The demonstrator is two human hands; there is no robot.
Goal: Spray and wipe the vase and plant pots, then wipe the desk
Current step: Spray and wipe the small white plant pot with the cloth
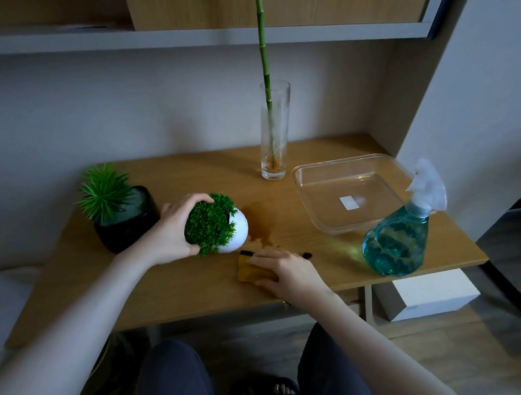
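A person sits at a wooden desk (pixel 199 290) in the middle of the frame. The left hand (pixel 171 231) curls around a white plant pot (pixel 239 232) full of short green leaves and holds it tipped on its side, just left of the center. The right hand (pixel 287 271) lies flat, with its fingers pressing down on a yellow cloth (pixel 245 270) on the desk, just below and right of the white pot. A wet patch (pixel 261 226) shines dark on the wood beside the pot.

At the left of the frame a black plant pot (pixel 129 219) with spiky green leaves stands upright, close to the left hand. A tall glass vase (pixel 274 131) stands near the back of the desk in the upper middle, and a long green bamboo stalk (pixel 263 43) leans out of it toward the top. To the right sits a clear plastic tray (pixel 320 225) with a small white label. A spray bottle (pixel 398 239) with blue liquid stands at the right edge of the desk, touching the tray's near corner. A white box (pixel 428 293) rests on the floor under the desk at the lower right.
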